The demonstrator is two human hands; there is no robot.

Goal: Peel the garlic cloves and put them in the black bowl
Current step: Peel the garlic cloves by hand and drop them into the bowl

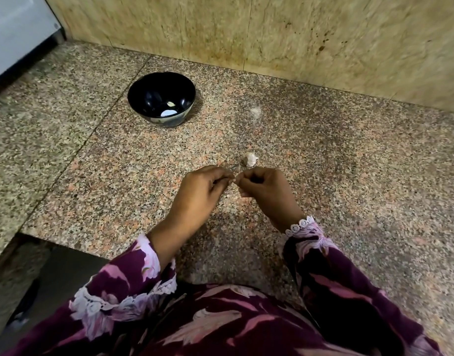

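Head view: a clove (235, 179), mostly hidden, is pinched between left hand (204, 187) and right hand (263, 187) near the counter's (349, 176) front edge; the bowl (161, 98) sits well back-left, nearer the left hand.

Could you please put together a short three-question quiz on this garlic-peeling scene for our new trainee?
1. True or false: the black bowl stands on the granite counter to the left of both hands.
2. Multiple choice: the garlic piece lying on the counter is (a) inside the bowl, (b) just beyond the right hand, (c) beside the left sleeve.
3. Fill in: the left hand and right hand meet at their ____, with a pinching grip on something small.

Key: 1 true; 2 b; 3 fingertips.
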